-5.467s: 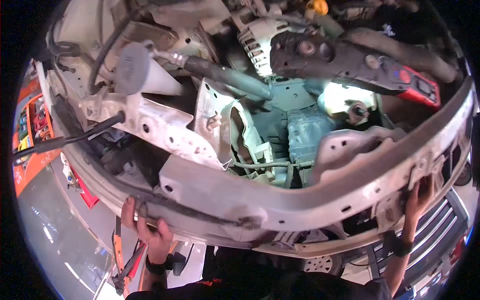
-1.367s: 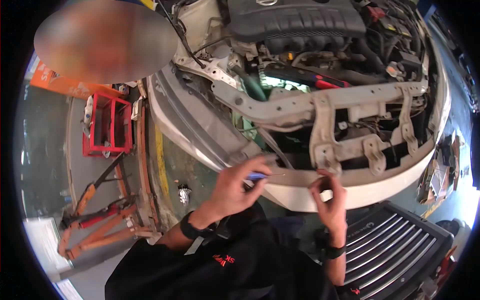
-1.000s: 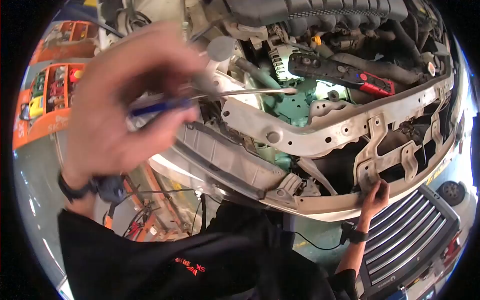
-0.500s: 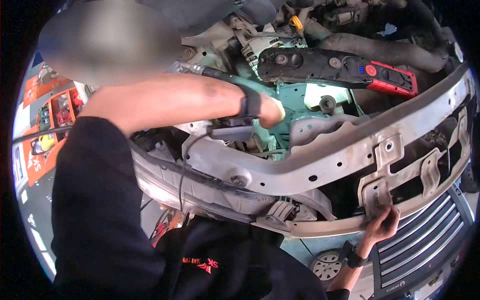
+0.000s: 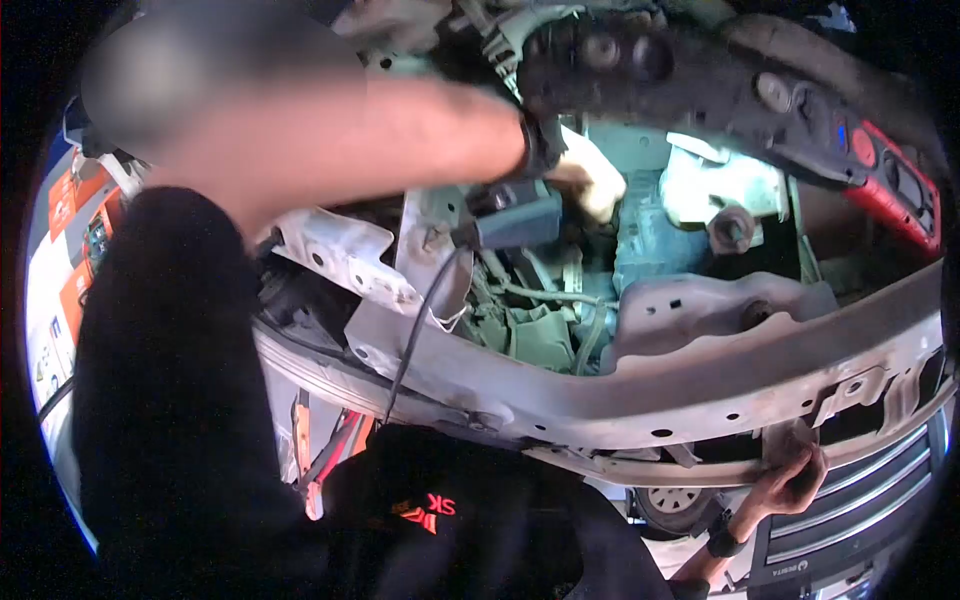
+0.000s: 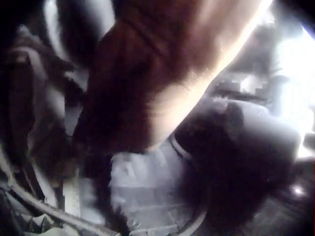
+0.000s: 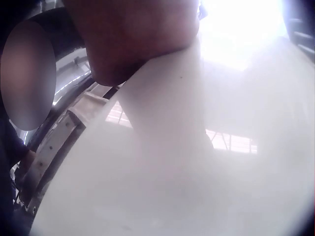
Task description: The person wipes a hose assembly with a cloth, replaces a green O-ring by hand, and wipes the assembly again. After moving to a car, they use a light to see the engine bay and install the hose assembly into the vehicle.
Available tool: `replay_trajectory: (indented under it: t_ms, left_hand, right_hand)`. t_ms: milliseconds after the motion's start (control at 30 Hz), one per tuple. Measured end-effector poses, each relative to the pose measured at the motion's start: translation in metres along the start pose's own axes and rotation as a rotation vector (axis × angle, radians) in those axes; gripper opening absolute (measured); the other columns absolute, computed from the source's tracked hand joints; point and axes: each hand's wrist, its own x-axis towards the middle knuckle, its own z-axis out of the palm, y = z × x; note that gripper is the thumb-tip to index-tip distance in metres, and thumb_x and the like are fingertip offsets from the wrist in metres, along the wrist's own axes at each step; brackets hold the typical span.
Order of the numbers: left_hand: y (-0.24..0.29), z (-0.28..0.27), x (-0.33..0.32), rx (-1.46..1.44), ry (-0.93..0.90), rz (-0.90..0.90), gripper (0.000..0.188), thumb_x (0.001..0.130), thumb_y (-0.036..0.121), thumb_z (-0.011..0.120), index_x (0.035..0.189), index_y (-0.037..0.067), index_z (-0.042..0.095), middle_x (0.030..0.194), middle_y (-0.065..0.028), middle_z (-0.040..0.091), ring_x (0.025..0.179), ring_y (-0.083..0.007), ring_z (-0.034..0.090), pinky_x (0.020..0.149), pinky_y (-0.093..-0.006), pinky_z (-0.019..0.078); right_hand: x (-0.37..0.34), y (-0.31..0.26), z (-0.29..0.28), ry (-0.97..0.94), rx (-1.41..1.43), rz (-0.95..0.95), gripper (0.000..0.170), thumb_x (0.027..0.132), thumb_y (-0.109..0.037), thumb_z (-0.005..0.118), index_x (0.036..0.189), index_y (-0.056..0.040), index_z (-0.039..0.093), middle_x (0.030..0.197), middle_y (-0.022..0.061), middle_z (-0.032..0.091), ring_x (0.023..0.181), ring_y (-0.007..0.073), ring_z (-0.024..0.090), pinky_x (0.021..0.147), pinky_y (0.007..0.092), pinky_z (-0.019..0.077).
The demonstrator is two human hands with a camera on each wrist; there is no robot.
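Observation:
In the head view my left hand [image 5: 597, 185] reaches down into the lit engine bay, beside a bluish ribbed housing [image 5: 650, 250]. The back of the hand faces up and its fingers are hidden, so I cannot tell what it holds. The left wrist view has the same hand [image 6: 142, 83] dark and blurred, above the pale ribbed surface [image 6: 142, 187]. Down at the front of the car, my right hand [image 5: 790, 482] rests with bent fingers at the bumper's upper edge, beside a metal bracket [image 5: 787, 440]. The right wrist view shows the white bumper [image 7: 162, 167] underneath this hand [image 7: 142, 34].
A black and red work light [image 5: 720, 100] lies across the upper right of the bay. The metal crossbeam [image 5: 590, 410] curves along the front. From my left wrist's camera [image 5: 520, 218] a thin cable [image 5: 415, 325] hangs over the beam. Another person's blurred head shows at upper left.
My left hand, which held a blue-handled screwdriver about a second ago, has moved forward and down into the engine bay. The head view is closer. My right hand stays at the bumper edge.

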Motion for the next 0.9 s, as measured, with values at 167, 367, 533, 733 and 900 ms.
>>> replay_trajectory:
  t_ms: [167,367,533,733,900]
  left_hand:
    - [0.033,-0.021,-0.012,0.219,-0.081,0.181,0.03,0.078,0.024,0.068,0.087,-0.004,0.061,0.084,-0.0151,0.064,0.076,-0.0295,0.059,0.068,-0.0392,0.0451]
    - [0.004,0.0,0.028,-0.231,0.101,-0.11,0.019,0.072,0.011,0.059,0.089,0.002,0.058,0.075,-0.0066,0.06,0.063,-0.0197,0.054,0.056,-0.0358,0.0444]
    - [-0.062,-0.009,0.057,-0.615,0.164,0.037,0.027,0.074,0.018,0.059,0.093,0.0,0.064,0.092,-0.0123,0.062,0.075,-0.027,0.058,0.07,-0.04,0.0471]
    - [-0.11,-0.008,0.098,-0.265,0.644,-0.258,0.033,0.074,0.017,0.057,0.1,-0.003,0.06,0.098,-0.0154,0.061,0.083,-0.0282,0.059,0.074,-0.0401,0.048]
    - [-0.069,-0.02,0.213,0.042,1.027,-0.57,0.039,0.074,0.016,0.056,0.106,-0.006,0.058,0.102,-0.0179,0.061,0.089,-0.0291,0.06,0.076,-0.0402,0.0488]
  right_hand:
    - [-0.002,0.001,-0.001,0.032,-0.068,0.01,0.016,0.087,-0.005,0.056,0.091,0.0099,0.057,0.085,0.0153,0.058,0.075,0.023,0.056,0.064,0.0325,0.0487]
    - [-0.005,0.011,-0.007,0.043,-0.096,-0.042,0.019,0.082,-0.007,0.061,0.091,0.0102,0.059,0.085,0.017,0.061,0.077,0.027,0.057,0.066,0.0363,0.0477]
    - [-0.008,0.011,-0.009,0.05,-0.122,-0.035,0.021,0.085,-0.009,0.057,0.09,0.0108,0.058,0.086,0.0187,0.061,0.078,0.0288,0.057,0.07,0.038,0.0461]
    - [-0.008,0.016,-0.009,0.029,0.03,-0.097,0.013,0.087,-0.001,0.055,0.092,0.0101,0.058,0.088,0.015,0.061,0.079,0.0254,0.057,0.073,0.035,0.0478]
    - [-0.009,-0.003,-0.014,-0.101,-0.167,0.17,0.027,0.09,-0.013,0.05,0.11,0.006,0.051,0.12,0.0264,0.047,0.091,0.0289,0.057,0.088,0.044,0.0442]
